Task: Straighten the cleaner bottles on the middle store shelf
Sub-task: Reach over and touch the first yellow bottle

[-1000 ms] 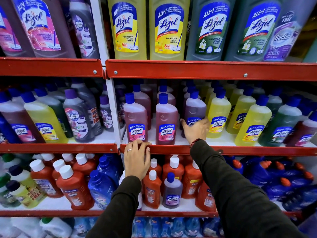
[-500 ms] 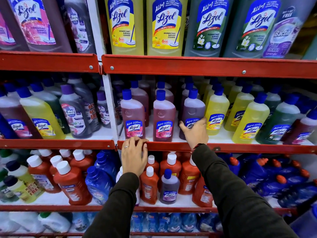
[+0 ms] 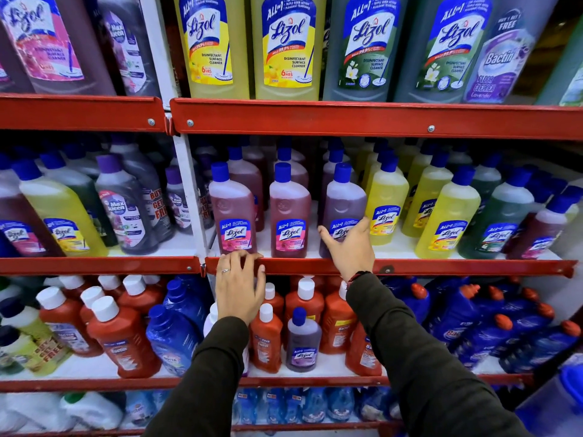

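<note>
Where red shelf rail (image 3: 441, 267) crosses frame centre: left hand (image 3: 240, 284) draped over rail, fingers curled on edge, holding no bottle. Right hand (image 3: 348, 244) spread wide around base of purple bottle (image 3: 343, 207), centre frame, upright. Two pink bottles (image 3: 234, 212) left of it, yellow bottles (image 3: 386, 205) right.

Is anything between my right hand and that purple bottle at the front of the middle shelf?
Nothing visible. The right hand is already on the purple bottle, thumb and fingers spread over its label. The left hand rests on the red shelf rail below the pink bottle, clear of it.
</note>
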A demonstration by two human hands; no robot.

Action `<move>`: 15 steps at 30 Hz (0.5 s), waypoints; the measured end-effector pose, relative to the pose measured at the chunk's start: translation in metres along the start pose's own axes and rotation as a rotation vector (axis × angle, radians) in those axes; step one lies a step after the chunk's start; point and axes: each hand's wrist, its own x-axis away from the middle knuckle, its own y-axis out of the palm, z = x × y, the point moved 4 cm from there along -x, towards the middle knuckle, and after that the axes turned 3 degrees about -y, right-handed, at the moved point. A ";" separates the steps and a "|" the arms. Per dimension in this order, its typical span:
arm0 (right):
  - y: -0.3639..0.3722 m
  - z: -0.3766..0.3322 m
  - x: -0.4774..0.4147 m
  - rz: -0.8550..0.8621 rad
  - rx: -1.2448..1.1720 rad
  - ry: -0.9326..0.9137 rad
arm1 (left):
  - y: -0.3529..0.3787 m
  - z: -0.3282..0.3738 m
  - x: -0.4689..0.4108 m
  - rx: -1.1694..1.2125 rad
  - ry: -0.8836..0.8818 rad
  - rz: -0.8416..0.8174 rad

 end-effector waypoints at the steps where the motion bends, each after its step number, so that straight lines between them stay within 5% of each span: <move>1: -0.001 0.002 0.001 0.006 -0.003 -0.015 | 0.001 0.002 0.003 -0.025 0.014 -0.004; 8: -0.034 0.016 -0.005 0.267 0.023 -0.008 | 0.013 0.006 0.010 -0.085 -0.005 -0.065; 15: -0.055 0.037 -0.070 0.214 -0.079 0.143 | 0.014 0.006 0.010 -0.131 0.016 -0.086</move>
